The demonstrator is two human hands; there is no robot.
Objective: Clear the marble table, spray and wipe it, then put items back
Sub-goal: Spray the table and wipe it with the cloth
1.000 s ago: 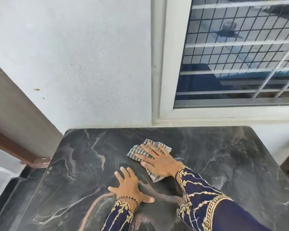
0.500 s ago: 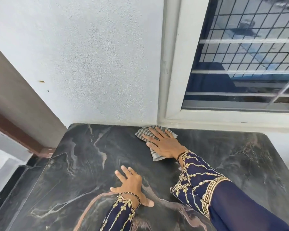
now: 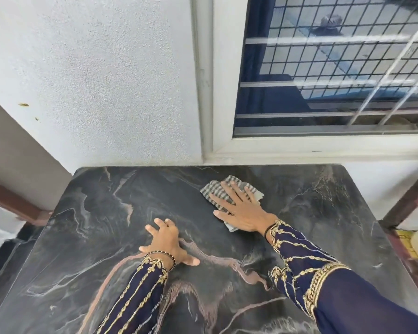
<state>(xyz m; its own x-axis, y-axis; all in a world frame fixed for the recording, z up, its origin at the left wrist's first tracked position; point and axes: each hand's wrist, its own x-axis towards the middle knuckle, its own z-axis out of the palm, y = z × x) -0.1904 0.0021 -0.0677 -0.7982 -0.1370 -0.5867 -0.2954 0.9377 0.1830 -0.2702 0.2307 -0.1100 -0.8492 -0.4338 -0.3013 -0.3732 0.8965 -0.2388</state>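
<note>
The dark marble table [image 3: 94, 225] with pale and pinkish veins fills the lower half of the view. A grey-and-white checked cloth [image 3: 212, 189] lies flat on it near the far edge, below the window. My right hand [image 3: 241, 208] presses down on the cloth with straight, spread fingers. My left hand [image 3: 167, 242] rests flat on the bare marble nearer to me, fingers spread, holding nothing. Both arms wear dark blue sleeves with gold embroidery.
A white textured wall [image 3: 106, 80] stands right behind the table. A white-framed window [image 3: 323, 143] with a metal grille is at the back right. A brown wooden ledge [image 3: 17, 203] runs at the left. A dark frame with red and yellow items [image 3: 410, 237] borders the table's right side.
My right hand has slid the cloth away from me and to the right, up to the table's far edge. My left hand has stayed flat on the marble.
</note>
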